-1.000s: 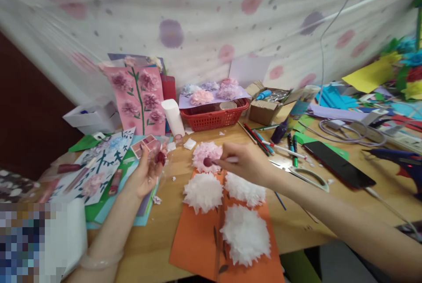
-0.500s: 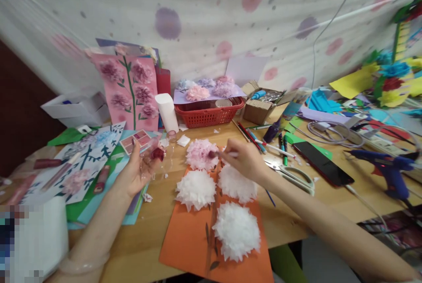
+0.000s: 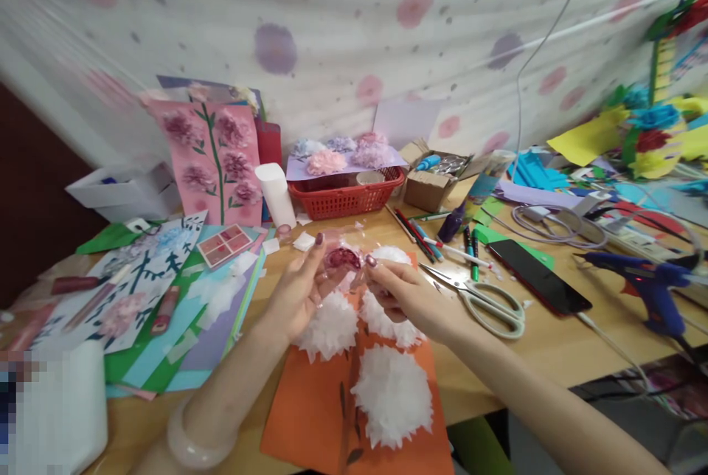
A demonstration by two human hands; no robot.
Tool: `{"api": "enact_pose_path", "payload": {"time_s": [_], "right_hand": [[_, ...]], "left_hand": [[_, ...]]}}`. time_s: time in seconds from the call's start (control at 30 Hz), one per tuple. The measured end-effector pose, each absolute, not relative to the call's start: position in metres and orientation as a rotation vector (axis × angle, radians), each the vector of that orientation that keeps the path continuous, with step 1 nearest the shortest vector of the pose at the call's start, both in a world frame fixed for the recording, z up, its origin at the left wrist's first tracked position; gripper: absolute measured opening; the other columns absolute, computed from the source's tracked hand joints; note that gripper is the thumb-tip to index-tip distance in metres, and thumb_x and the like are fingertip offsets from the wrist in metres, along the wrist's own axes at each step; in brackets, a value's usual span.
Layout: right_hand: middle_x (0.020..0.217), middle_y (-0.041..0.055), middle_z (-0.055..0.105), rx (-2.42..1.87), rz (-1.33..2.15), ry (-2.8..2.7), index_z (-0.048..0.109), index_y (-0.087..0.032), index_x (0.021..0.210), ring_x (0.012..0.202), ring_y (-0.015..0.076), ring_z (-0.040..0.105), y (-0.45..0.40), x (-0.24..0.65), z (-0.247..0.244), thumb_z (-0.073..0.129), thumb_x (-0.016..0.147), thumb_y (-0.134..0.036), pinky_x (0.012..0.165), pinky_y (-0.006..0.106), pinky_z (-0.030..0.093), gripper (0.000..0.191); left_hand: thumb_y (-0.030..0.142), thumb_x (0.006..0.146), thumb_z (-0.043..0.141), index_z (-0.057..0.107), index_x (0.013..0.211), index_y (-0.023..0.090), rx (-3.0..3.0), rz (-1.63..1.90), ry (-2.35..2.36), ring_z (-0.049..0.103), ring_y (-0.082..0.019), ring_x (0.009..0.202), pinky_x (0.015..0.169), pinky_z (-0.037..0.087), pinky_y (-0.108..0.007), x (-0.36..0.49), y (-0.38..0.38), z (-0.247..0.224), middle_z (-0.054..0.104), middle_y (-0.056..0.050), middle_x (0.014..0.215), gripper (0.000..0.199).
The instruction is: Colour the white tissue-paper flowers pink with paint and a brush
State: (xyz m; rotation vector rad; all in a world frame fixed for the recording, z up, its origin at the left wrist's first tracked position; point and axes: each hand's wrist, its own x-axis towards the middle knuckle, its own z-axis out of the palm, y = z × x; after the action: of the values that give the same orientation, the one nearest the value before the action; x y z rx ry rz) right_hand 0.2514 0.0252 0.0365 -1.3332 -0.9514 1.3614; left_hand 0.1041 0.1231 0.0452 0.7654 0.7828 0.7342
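My left hand [image 3: 302,287] holds up a clear plastic case with dark red powder [image 3: 341,259] in it. Close against the case's right side, my right hand [image 3: 403,290] pinches a small brush, mostly hidden by my fingers. Below both hands lies an orange sheet [image 3: 310,416] with white ruffled paper flowers; one flower [image 3: 392,395] is near the front and another [image 3: 330,324] sits left of centre. My hands cover most of the far-left flower, which showed pink earlier.
Scissors [image 3: 479,298], a phone [image 3: 539,276] and a blue glue gun [image 3: 647,279] lie to the right. A red basket [image 3: 346,198] stands behind, a powder palette [image 3: 224,245] is at left, and a pink flower picture [image 3: 213,158] leans at the back.
My right hand has drawn the brush off the pink flower to the case. My left hand has brought the case rightward over the flowers, uncovering the palette.
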Motion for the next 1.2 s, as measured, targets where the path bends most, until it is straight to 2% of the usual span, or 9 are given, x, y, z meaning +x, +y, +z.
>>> {"api": "enact_pose_path", "payload": {"time_s": [0.13, 0.2, 0.27, 0.43, 0.5, 0.7, 0.9, 1.07, 1.2], "right_hand": [[0.061, -0.0096, 0.023, -1.299, 1.364, -0.805, 0.063, -0.018, 0.081, 0.047, 0.0047, 0.012, 0.012, 0.268, 0.039, 0.063, 0.084, -0.054, 0.041, 0.021, 0.007, 0.036], [0.060, -0.0098, 0.023, -1.326, 1.305, -0.721, 0.063, -0.018, 0.079, 0.047, 0.0044, 0.011, 0.004, 0.280, 0.043, 0.069, 0.079, -0.055, 0.040, 0.021, 0.005, 0.037], [0.058, -0.0102, 0.023, -1.354, 1.225, -0.642, 0.062, -0.019, 0.075, 0.046, 0.0043, 0.010, -0.002, 0.292, 0.045, 0.073, 0.073, -0.059, 0.040, 0.021, 0.004, 0.041], [0.058, -0.0095, 0.023, -1.392, 1.121, -0.551, 0.058, -0.020, 0.071, 0.046, 0.0047, 0.012, -0.006, 0.308, 0.039, 0.074, 0.069, -0.064, 0.041, 0.022, 0.003, 0.047], [0.058, -0.0090, 0.024, -1.393, 1.120, -0.543, 0.058, -0.021, 0.071, 0.046, 0.0050, 0.013, -0.007, 0.310, 0.034, 0.074, 0.069, -0.065, 0.041, 0.021, 0.004, 0.047], [0.061, -0.0080, 0.022, -1.340, 1.132, -0.519, 0.059, -0.021, 0.071, 0.048, 0.0054, 0.012, -0.009, 0.318, 0.025, 0.078, 0.070, -0.058, 0.042, 0.021, 0.005, 0.041], [0.060, -0.0071, 0.027, -1.373, 1.175, -0.573, 0.063, -0.019, 0.075, 0.047, 0.0052, 0.013, -0.005, 0.313, 0.026, 0.072, 0.073, -0.065, 0.042, 0.022, 0.004, 0.047], [0.058, -0.0082, 0.025, -1.382, 1.173, -0.597, 0.058, -0.020, 0.071, 0.046, 0.0055, 0.013, -0.004, 0.313, 0.026, 0.070, 0.074, -0.063, 0.041, 0.022, 0.005, 0.044], [0.058, -0.0093, 0.025, -1.368, 1.206, -0.619, 0.059, -0.020, 0.073, 0.045, 0.0045, 0.013, 0.002, 0.307, 0.027, 0.073, 0.071, -0.061, 0.041, 0.021, 0.005, 0.043]], "left_hand": [[0.070, 0.080, 0.060, 0.060, 0.103, 0.016, 1.141, 0.736, 0.844, 0.070, -0.017, 0.086, 0.071, 0.059, -0.028, 0.082, 0.148, 0.039, 0.070, -0.012, 0.105, 0.059], [0.076, 0.072, 0.059, 0.054, 0.105, 0.019, 1.619, 0.757, 1.013, 0.066, -0.017, 0.082, 0.061, 0.054, -0.027, 0.070, 0.166, 0.031, 0.066, -0.009, 0.104, 0.066], [0.065, 0.056, 0.078, 0.051, 0.096, 0.020, 1.773, 0.710, 1.105, 0.059, -0.016, 0.070, 0.053, 0.045, -0.026, 0.067, 0.179, 0.019, 0.062, -0.005, 0.095, 0.066], [0.042, 0.044, 0.089, 0.047, 0.088, 0.024, 1.994, 0.568, 1.162, 0.055, -0.016, 0.065, 0.057, 0.036, -0.026, 0.085, 0.188, -0.005, 0.054, 0.006, 0.073, 0.063], [0.038, 0.046, 0.088, 0.047, 0.086, 0.024, 2.032, 0.511, 1.164, 0.056, -0.016, 0.063, 0.056, 0.034, -0.026, 0.088, 0.192, -0.007, 0.053, 0.006, 0.069, 0.059], [0.038, 0.068, 0.075, 0.047, 0.098, 0.023, 1.977, 0.275, 1.093, 0.059, -0.016, 0.048, 0.048, 0.037, -0.025, 0.076, 0.204, -0.004, 0.064, 0.004, 0.061, 0.044], [0.039, 0.051, 0.087, 0.049, 0.095, 0.022, 2.122, 0.348, 1.140, 0.058, -0.016, 0.059, 0.053, 0.034, -0.025, 0.083, 0.200, 0.001, 0.058, 0.007, 0.064, 0.061], [0.038, 0.063, 0.079, 0.050, 0.100, 0.020, 2.173, 0.343, 1.190, 0.055, -0.017, 0.057, 0.055, 0.034, -0.027, 0.069, 0.208, 0.007, 0.059, 0.006, 0.063, 0.050], [0.047, 0.057, 0.084, 0.053, 0.106, 0.017, 2.207, 0.350, 1.206, 0.057, -0.020, 0.060, 0.056, 0.034, -0.028, 0.075, 0.202, 0.007, 0.059, 0.004, 0.064, 0.065]]}}
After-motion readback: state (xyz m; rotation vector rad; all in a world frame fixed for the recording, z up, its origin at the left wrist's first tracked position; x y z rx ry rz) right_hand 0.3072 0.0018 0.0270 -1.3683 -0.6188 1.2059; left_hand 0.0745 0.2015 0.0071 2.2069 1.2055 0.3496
